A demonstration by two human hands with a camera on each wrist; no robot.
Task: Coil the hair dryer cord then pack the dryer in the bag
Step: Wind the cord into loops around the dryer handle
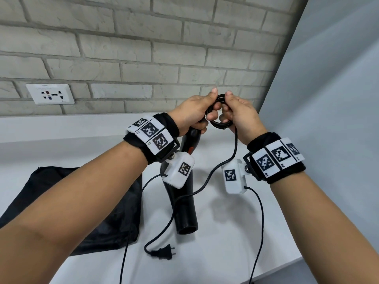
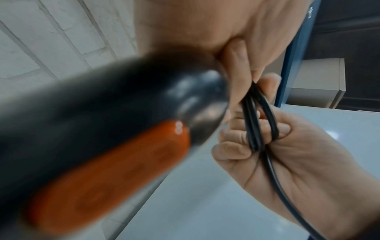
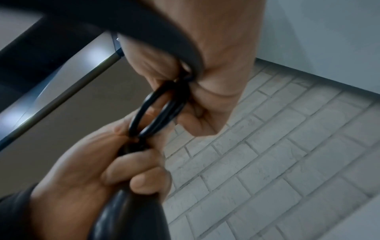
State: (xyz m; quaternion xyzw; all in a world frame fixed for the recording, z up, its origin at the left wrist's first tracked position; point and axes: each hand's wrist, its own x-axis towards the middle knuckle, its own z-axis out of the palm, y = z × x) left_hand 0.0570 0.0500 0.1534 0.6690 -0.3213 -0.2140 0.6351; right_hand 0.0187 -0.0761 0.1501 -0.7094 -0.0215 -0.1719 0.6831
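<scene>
A black hair dryer point(image 1: 182, 203) with an orange switch point(image 2: 102, 170) hangs nozzle-down over the white counter. My left hand point(image 1: 212, 105) grips its handle point(image 3: 127, 216) with the lower fingers. Its thumb and forefinger pinch a small coil of black cord point(image 1: 220, 111). My right hand point(image 1: 227, 107) pinches the other side of the coil point(image 2: 257, 116) point(image 3: 160, 110), thumb on top. The loose cord point(image 1: 235, 144) drops from the right hand, crosses the dryer body and ends at the plug point(image 1: 164, 252) lying on the counter. The black bag point(image 1: 82, 201) lies flat at the left, under my left forearm.
A brick wall with a white socket plate point(image 1: 50, 96) stands behind the counter point(image 1: 225, 242). A plain grey wall point(image 1: 328, 99) closes the right side. Thin black wrist-camera cables point(image 1: 260, 222) trail toward the counter's front edge.
</scene>
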